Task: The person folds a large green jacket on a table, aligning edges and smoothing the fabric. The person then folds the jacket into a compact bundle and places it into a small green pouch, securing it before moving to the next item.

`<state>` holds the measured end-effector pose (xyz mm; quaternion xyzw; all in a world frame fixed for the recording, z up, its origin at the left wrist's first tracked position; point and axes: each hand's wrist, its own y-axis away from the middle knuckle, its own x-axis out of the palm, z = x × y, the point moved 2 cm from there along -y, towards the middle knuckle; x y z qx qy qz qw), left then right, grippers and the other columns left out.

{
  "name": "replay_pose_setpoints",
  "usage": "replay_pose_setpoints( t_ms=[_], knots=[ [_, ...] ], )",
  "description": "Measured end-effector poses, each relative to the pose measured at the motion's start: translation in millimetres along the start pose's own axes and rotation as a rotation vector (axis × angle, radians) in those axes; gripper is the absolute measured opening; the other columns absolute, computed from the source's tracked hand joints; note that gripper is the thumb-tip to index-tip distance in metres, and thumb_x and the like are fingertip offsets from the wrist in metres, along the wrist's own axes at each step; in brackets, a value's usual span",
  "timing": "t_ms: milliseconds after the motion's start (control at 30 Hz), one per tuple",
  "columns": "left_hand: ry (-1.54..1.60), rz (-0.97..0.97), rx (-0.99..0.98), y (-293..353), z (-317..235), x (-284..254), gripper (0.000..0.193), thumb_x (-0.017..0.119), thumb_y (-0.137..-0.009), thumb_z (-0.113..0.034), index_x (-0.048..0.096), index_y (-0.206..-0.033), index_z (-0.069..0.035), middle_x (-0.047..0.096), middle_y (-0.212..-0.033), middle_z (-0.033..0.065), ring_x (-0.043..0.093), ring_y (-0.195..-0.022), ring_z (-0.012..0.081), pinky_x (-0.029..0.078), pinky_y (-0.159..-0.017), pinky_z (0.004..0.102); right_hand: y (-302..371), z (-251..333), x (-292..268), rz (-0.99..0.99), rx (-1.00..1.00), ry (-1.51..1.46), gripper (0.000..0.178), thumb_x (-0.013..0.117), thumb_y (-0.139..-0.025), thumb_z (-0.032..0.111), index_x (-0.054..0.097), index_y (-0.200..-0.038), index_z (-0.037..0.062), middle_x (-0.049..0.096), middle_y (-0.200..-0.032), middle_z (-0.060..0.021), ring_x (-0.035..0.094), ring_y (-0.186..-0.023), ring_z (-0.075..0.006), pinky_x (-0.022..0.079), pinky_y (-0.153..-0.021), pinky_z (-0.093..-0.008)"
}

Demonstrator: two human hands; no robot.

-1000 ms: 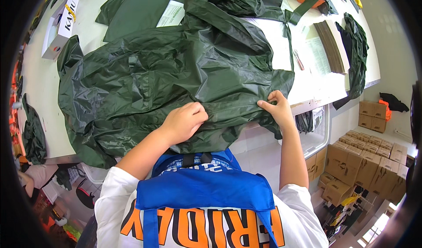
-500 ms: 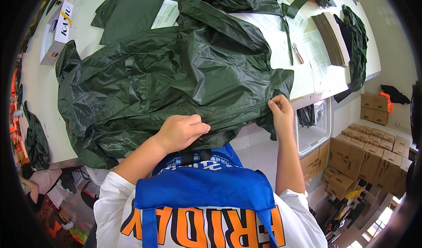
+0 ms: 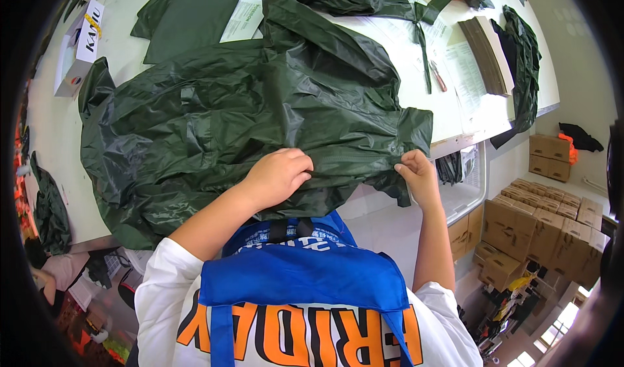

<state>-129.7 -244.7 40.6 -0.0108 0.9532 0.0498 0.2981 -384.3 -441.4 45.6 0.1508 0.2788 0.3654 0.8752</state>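
A dark green raincoat of shiny, crumpled fabric lies spread over the table in front of me, its lower side hanging past the near edge. My left hand rests on its front strip near the middle, fingers curled and pinching the cloth. Toward the coat's right end, my right hand pinches the near edge of the same strip between thumb and forefinger, just below a short upright flap of cloth. No zip teeth show between my hands; fabric lies over that stretch.
Folded green garments with a white paper slip lie at the back of the white table. A cardboard stack, a red-handled tool and papers are at right. A white box stands far left; cartons fill the right floor.
My left hand has moved away from me, up onto the front strip. The zip visible half a second ago is covered by cloth. My right hand has shifted slightly nearer to me.
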Motion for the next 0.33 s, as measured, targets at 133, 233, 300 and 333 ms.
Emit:
replay_pose_setpoints(
  t_ms=[133, 233, 300, 333],
  knots=[
    [0.122, 0.212, -0.188, -17.4, 23.7, 24.7, 0.014, 0.061, -0.085, -0.016, 0.058, -0.095, -0.006, 0.064, -0.088, 0.0177, 0.062, -0.084, 0.0367, 0.048, -0.071, 0.0435, 1.5, 44.8, -0.8, -0.057, -0.216, 0.586, 0.024, 0.066, -0.078, 0.001, 0.061, -0.101, 0.005, 0.062, -0.09, -0.0129, 0.062, -0.08, -0.0292, 0.05, -0.075, -0.0331],
    [0.019, 0.14, -0.215, -27.5, 56.4, 55.3, 0.016, 0.062, -0.085, -0.018, 0.059, -0.096, -0.006, 0.065, -0.092, 0.0168, 0.062, -0.088, 0.0359, 0.049, -0.074, 0.0432, -9.5, 50.8, 9.2, -0.095, -0.445, 0.696, 0.031, 0.068, -0.076, 0.003, 0.062, -0.106, 0.0053, 0.057, -0.084, -0.0134, 0.06, -0.076, -0.0309, 0.05, -0.071, -0.0384],
    [-0.073, 0.134, -0.198, -27.7, 57.9, 63.1, 0.019, 0.063, -0.086, -0.019, 0.06, -0.097, -0.005, 0.065, -0.097, 0.0162, 0.061, -0.091, 0.0355, 0.049, -0.076, 0.0426, -24.4, 24.3, 10.9, 0.095, -0.302, 0.665, 0.032, 0.068, -0.076, 0.004, 0.063, -0.108, 0.0063, 0.058, -0.086, -0.0133, 0.06, -0.08, -0.0303, 0.049, -0.074, -0.038],
    [-0.057, 0.136, -0.174, -25.0, 61.7, 65.3, 0.023, 0.063, -0.086, -0.021, 0.059, -0.102, -0.005, 0.064, -0.101, 0.0165, 0.061, -0.093, 0.0362, 0.049, -0.077, 0.0422, -32.1, 15.7, 11.3, 0.191, -0.23, 0.642, 0.033, 0.068, -0.076, 0.004, 0.063, -0.109, 0.0068, 0.059, -0.088, -0.0133, 0.061, -0.083, -0.03, 0.049, -0.075, -0.0378]
  ],
)
